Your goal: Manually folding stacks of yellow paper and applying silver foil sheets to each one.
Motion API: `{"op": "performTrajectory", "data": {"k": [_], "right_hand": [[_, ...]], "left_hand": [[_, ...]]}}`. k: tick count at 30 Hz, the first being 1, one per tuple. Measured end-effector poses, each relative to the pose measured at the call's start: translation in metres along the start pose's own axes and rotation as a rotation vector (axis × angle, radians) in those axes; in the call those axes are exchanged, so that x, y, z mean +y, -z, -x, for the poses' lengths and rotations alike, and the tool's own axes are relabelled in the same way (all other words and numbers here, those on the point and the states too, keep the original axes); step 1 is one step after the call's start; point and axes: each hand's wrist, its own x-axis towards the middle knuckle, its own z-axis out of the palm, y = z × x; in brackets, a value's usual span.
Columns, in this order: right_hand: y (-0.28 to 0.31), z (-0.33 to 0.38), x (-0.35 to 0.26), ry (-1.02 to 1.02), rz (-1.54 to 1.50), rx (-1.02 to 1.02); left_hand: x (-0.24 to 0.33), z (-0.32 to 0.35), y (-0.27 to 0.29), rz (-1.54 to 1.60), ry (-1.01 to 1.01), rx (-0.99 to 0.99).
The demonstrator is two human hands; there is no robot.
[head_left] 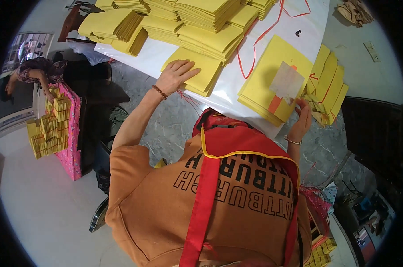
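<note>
My left hand [177, 75] lies flat with fingers spread on a small stack of yellow folded sheets [206, 78] at the near edge of the white table [230, 84]. My right hand [302, 119] pinches the near right corner of the top yellow sheet on another yellow stack [266, 78]. A pale translucent sheet [286, 80] and an orange patch [274, 103] lie on that stack. A red string [258, 39] loops across the table between the two stacks. My orange shirt and red apron [219, 187] fill the lower middle.
Large piles of yellow sheets [197, 22] cover the far table. A fanned yellow pile tied with red string [328, 86] lies right of my right hand. At left, another person [34, 71] leans over a pink-covered stand [72, 133] bearing yellow bundles. Red strings [317, 200] hang at lower right.
</note>
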Motion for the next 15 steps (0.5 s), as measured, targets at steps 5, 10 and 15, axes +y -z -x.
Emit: {"op": "performTrajectory", "data": {"k": [5,10,15], "right_hand": [[-0.001,0.001,-0.001,0.006,0.042,0.002],[0.003,0.001,-0.003,0.074,0.106,0.001],[0.005,-0.003,0.005,0.324,0.286,0.002]], "left_hand": [[0.012,0.008,-0.02,-0.084,0.05,-0.236],[0.025,0.015,-0.027,-0.023,0.159,-0.288],[0.022,0.001,-0.011,-0.019,0.107,-0.349]]}}
